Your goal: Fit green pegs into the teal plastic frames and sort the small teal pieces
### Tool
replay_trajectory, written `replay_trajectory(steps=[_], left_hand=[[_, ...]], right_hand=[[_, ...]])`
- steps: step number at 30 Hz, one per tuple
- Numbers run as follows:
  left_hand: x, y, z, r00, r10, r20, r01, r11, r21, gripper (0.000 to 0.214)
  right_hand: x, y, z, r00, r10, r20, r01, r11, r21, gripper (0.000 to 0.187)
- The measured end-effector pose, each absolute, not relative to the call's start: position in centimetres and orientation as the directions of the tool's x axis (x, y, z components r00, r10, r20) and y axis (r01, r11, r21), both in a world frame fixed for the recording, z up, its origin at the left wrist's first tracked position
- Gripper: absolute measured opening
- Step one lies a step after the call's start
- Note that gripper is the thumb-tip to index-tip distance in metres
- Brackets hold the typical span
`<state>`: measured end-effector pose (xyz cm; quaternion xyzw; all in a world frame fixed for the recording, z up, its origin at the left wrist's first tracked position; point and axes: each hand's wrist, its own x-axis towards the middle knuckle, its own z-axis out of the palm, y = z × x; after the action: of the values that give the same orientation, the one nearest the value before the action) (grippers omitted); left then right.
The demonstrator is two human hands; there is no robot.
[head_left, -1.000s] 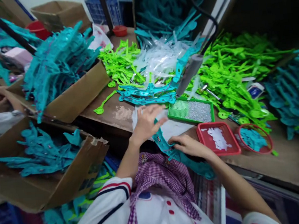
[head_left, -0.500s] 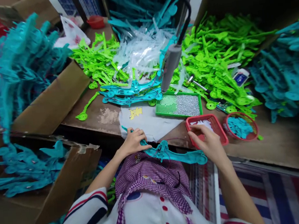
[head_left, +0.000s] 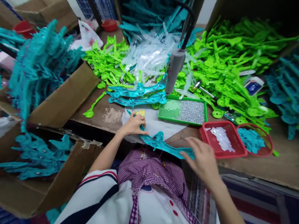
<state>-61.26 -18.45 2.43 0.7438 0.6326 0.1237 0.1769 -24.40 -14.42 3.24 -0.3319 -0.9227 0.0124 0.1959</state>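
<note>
A long teal plastic part (head_left: 156, 140), curved like a bow with thin wiring along it, lies at a slant over the table's front edge. My left hand (head_left: 135, 124) is closed around its left end, thumb and fingers gripping it. My right hand (head_left: 201, 158) is at the part's right end and slightly blurred, thumb and fingers apart. I cannot tell whether it touches that end, and nothing shows in it. Beneath my left hand lies a white sheet (head_left: 170, 128) with a yellow cartoon figure (head_left: 139, 113).
A green tray (head_left: 161, 117) holds small silvery pieces. Beside it stand a red tray (head_left: 213, 151) with white pieces and a red basket (head_left: 269, 147) with teal bits. A grey electric screwdriver (head_left: 175, 68) hangs above. Lime-green parts (head_left: 229, 70) are heaped behind; cardboard boxes (head_left: 64, 98) stand left.
My right hand has moved away from the red tray, down and left to the teal part's right end. My left hand keeps its hold. The camera view has shifted slightly.
</note>
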Motion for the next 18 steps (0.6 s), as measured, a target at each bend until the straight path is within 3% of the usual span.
replay_trajectory(steps=[3, 5, 7, 10, 13, 15, 18], left_hand=[[-63.6, -19.4, 3.0, 0.143, 0.978, -0.149, 0.909, -0.07, 0.411, 0.045], [-64.8, -20.0, 3.8, 0.13, 0.972, -0.194, 0.918, -0.044, 0.395, 0.045], [-65.5, -19.6, 4.8, 0.106, 0.985, -0.138, 0.928, -0.048, 0.369, 0.052], [-66.3, -16.2, 5.7, 0.025, 0.999, 0.022, 0.965, -0.03, 0.261, 0.084], [-67.2, -11.2, 5.4, -0.022, 1.0, -0.022, 0.991, 0.024, 0.134, 0.109], [-67.9, -8.7, 4.8, -0.007, 0.997, -0.079, 0.996, 0.014, 0.091, 0.107], [-68.6, -7.8, 4.2, 0.058, 0.997, -0.042, 0.996, -0.055, 0.076, 0.081]], right_hand=[[-28.1, -17.2, 0.9, -0.851, 0.435, 0.294, 0.402, 0.9, -0.168, 0.052], [-29.9, -17.8, -0.9, -0.848, 0.437, 0.299, 0.405, 0.899, -0.164, 0.043], [-30.8, -17.6, -2.2, -0.83, 0.467, 0.305, 0.425, 0.884, -0.196, 0.036], [-31.2, -16.7, -2.8, -0.823, 0.495, 0.277, 0.425, 0.862, -0.276, 0.033], [-31.2, -16.5, -2.5, -0.825, 0.508, 0.249, 0.431, 0.849, -0.305, 0.033], [-31.3, -16.7, -2.4, -0.819, 0.515, 0.252, 0.436, 0.845, -0.309, 0.034], [-31.3, -16.8, -2.7, -0.799, 0.531, 0.281, 0.445, 0.838, -0.316, 0.034]])
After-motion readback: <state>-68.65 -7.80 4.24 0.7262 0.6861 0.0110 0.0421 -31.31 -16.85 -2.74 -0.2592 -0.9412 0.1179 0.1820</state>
